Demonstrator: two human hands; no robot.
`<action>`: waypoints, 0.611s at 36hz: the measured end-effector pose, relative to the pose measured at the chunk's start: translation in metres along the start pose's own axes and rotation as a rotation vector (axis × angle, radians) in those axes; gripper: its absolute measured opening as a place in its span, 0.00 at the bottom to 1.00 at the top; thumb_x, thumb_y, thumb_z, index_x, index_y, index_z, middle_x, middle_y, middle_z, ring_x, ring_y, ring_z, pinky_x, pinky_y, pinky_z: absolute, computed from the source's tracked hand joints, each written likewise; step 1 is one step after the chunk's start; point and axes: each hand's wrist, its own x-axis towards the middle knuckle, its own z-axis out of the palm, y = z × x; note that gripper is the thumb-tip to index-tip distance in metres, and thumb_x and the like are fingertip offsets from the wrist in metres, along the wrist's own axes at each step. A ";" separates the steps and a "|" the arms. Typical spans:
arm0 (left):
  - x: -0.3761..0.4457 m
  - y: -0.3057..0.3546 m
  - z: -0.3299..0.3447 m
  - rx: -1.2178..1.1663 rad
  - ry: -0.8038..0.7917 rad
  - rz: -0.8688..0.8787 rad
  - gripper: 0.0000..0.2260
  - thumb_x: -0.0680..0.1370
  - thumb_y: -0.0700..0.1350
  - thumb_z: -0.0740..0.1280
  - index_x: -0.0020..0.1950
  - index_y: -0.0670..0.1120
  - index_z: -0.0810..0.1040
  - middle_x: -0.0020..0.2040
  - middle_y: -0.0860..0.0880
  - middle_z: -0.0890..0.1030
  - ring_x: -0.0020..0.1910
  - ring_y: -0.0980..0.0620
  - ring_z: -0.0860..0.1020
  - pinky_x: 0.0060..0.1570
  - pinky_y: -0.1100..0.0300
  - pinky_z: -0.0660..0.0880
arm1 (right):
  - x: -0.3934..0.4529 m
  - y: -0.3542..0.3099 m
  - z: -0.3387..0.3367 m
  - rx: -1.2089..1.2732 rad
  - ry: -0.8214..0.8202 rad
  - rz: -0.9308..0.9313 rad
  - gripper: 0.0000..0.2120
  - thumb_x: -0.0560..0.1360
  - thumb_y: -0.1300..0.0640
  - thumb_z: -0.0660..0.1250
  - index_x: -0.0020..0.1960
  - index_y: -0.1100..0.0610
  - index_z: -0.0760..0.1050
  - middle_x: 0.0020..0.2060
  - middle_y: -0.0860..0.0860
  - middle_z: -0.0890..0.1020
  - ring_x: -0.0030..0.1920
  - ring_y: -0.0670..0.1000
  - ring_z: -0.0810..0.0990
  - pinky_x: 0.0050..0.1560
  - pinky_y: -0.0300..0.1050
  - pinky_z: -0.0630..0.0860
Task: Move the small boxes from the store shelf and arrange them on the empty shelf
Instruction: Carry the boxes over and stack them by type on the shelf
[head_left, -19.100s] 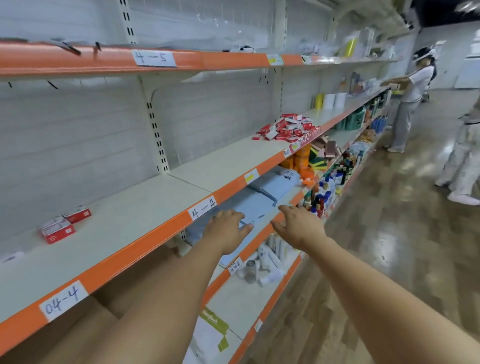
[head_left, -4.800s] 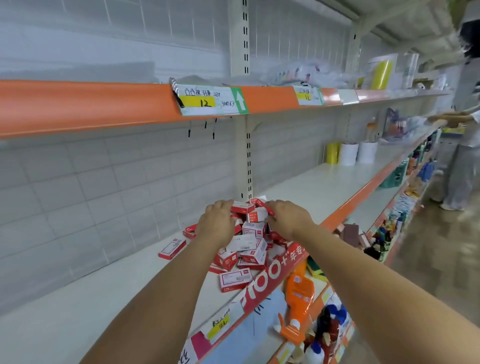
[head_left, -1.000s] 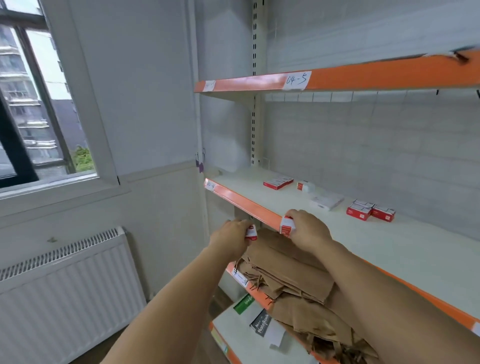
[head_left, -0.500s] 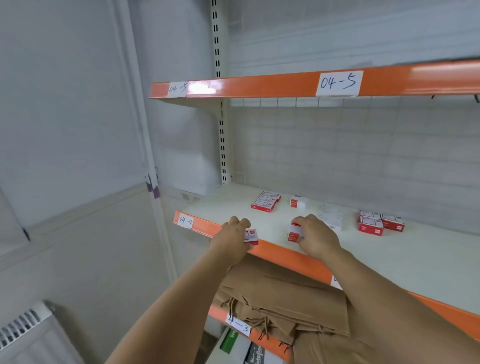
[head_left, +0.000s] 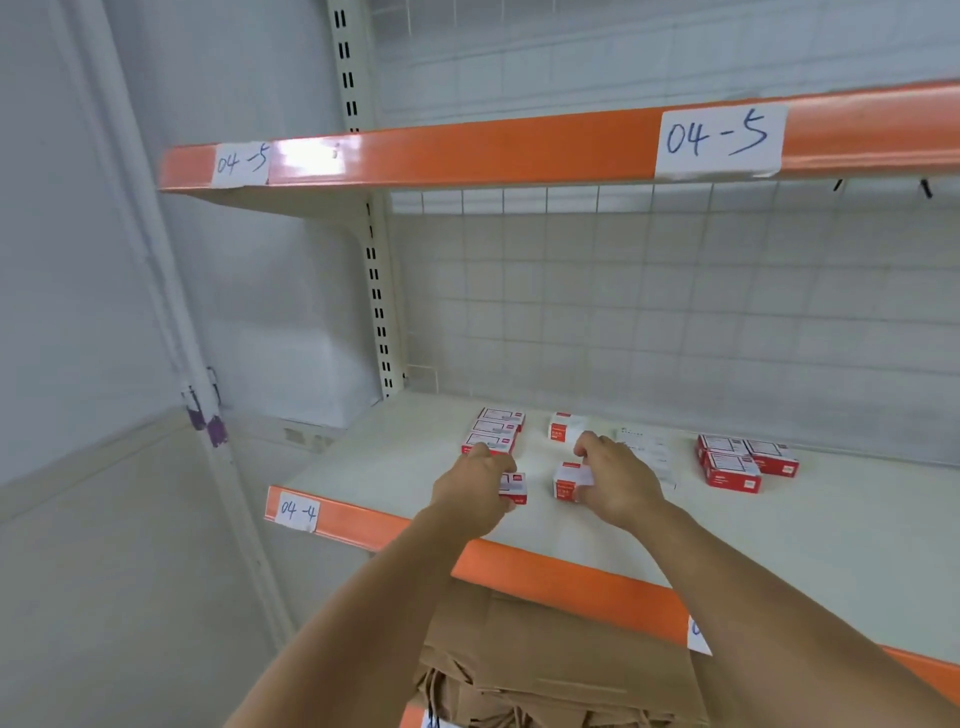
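Observation:
Both my hands are over the cream shelf (head_left: 395, 467) with the orange edge labelled 04-4. My left hand (head_left: 475, 486) grips a small red and white box (head_left: 514, 488) just above the shelf surface. My right hand (head_left: 615, 480) grips another small red and white box (head_left: 569, 480) beside it. Behind my left hand lies a row of three such boxes (head_left: 493, 431). One single box (head_left: 563, 427) stands behind my right hand. Three more boxes (head_left: 743, 460) sit grouped to the right.
A white leaflet (head_left: 647, 449) lies on the shelf right of my right hand. The upper shelf (head_left: 467, 153), labelled 04-5, overhangs. Brown paper bags (head_left: 545, 665) are piled on the shelf below. A wire grid backs the shelf; a wall stands at left.
Both hands have moved forward from the shelf's orange edge over its surface, each still holding its box. The view has come closer to the shelf.

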 end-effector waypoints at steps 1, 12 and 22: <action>0.004 -0.001 0.001 0.006 -0.015 0.014 0.20 0.78 0.48 0.67 0.69 0.51 0.70 0.66 0.48 0.68 0.65 0.48 0.69 0.58 0.53 0.71 | 0.002 -0.001 0.001 -0.001 0.007 0.004 0.21 0.75 0.56 0.68 0.64 0.54 0.65 0.60 0.50 0.74 0.58 0.52 0.72 0.49 0.44 0.71; 0.038 -0.022 0.003 0.056 -0.128 0.189 0.22 0.77 0.51 0.67 0.71 0.52 0.69 0.67 0.48 0.69 0.66 0.48 0.68 0.62 0.53 0.69 | 0.027 -0.019 0.017 -0.041 0.067 0.084 0.09 0.75 0.62 0.65 0.47 0.53 0.66 0.47 0.48 0.71 0.45 0.49 0.70 0.43 0.41 0.68; 0.051 -0.022 0.001 -0.019 0.001 0.443 0.17 0.82 0.50 0.58 0.71 0.52 0.69 0.68 0.51 0.71 0.67 0.50 0.67 0.60 0.55 0.68 | 0.000 -0.029 0.039 -0.085 0.346 0.128 0.08 0.77 0.60 0.60 0.53 0.56 0.77 0.50 0.49 0.76 0.52 0.51 0.75 0.40 0.41 0.69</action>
